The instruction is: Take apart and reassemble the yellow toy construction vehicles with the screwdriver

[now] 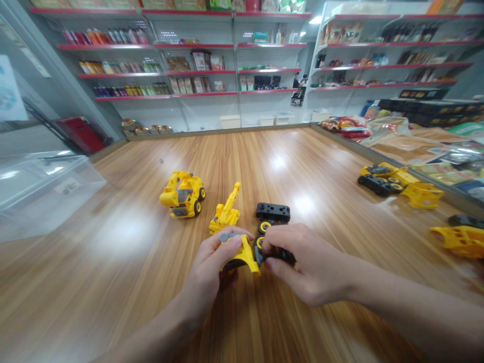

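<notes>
My left hand is closed round a yellow toy body piece with a grey cap, held just above the wooden table. My right hand is closed on a black chassis piece with yellow wheels, pressed against the yellow piece. Just beyond the hands lie a yellow excavator arm and a separate black chassis plate. A built yellow toy truck stands further left.
More yellow and black toy parts lie at the right, with another yellow piece near the right edge. A clear plastic box sits at the left. Shelves of goods line the back wall, snack packs at the far right.
</notes>
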### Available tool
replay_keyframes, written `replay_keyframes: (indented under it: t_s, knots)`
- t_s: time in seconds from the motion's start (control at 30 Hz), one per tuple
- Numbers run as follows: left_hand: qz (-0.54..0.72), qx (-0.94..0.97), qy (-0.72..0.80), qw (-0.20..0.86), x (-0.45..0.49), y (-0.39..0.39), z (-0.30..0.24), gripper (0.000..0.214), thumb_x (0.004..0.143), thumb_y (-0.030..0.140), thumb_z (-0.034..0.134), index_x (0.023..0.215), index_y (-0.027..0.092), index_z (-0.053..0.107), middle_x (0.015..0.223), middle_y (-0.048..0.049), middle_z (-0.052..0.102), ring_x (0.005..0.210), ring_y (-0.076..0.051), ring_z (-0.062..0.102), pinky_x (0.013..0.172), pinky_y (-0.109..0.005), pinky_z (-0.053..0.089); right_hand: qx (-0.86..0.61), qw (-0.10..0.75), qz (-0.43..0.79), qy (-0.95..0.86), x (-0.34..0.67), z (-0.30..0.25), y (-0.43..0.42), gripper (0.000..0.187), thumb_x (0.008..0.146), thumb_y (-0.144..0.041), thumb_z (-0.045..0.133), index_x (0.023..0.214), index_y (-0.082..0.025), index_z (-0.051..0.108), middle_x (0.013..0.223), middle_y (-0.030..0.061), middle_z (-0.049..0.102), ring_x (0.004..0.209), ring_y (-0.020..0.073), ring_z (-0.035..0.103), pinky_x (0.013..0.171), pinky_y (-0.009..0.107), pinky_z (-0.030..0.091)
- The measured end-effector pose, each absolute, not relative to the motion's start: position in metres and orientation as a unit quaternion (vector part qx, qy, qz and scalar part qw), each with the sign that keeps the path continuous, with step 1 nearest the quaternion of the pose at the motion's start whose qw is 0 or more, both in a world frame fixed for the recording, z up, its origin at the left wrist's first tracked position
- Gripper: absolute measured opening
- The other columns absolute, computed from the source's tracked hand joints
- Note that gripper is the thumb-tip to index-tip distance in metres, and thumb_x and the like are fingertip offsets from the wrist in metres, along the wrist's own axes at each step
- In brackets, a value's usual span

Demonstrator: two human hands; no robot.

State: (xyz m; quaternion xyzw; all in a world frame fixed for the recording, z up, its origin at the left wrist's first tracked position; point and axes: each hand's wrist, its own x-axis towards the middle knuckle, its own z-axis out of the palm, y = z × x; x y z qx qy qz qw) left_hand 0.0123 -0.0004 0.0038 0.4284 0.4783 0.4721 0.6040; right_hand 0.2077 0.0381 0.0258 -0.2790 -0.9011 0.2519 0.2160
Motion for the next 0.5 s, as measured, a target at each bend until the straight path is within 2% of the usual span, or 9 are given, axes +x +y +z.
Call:
replay_keyframes:
  t_s: [0.17, 0.5]
  knots:
    - [0.475, 0.422, 0.479, 0.606, 0.0131, -0.0005, 0.0038, 0.039, 0.082, 0.046, 0.059, 0.101, 0.013, 0.066, 0.072, -0.0043, 0.057, 0.059, -0.015, 0.049, 0.039, -0.02, 0.037, -0.261, 0.232, 0.255, -0.902, 0.2057, 0.0282, 0.0375, 0.012, 0.086, -0.016, 0.051, 0.075, -0.015, 0.057, 0.068, -0.0006, 0.055, 0.062, 0.0111, 0.047, 0.059, 0.025, 0.034]
    - [0.489, 0.392, 0.475, 0.618, 0.0166, 0.0002, 0.0043, 0.037, 0.083, 0.044, 0.057, 0.101, 0.013, 0.065, 0.074, -0.0042, 0.056, 0.057, -0.014, 0.047, 0.037, -0.021, 0.037, -0.285, 0.238, 0.271, -0.888, 0.2061, 0.0291, 0.0406, 0.011, 0.085, -0.017, 0.054, 0.077, -0.014, 0.062, 0.068, 0.0003, 0.058, 0.061, 0.011, 0.05, 0.058, 0.025, 0.034]
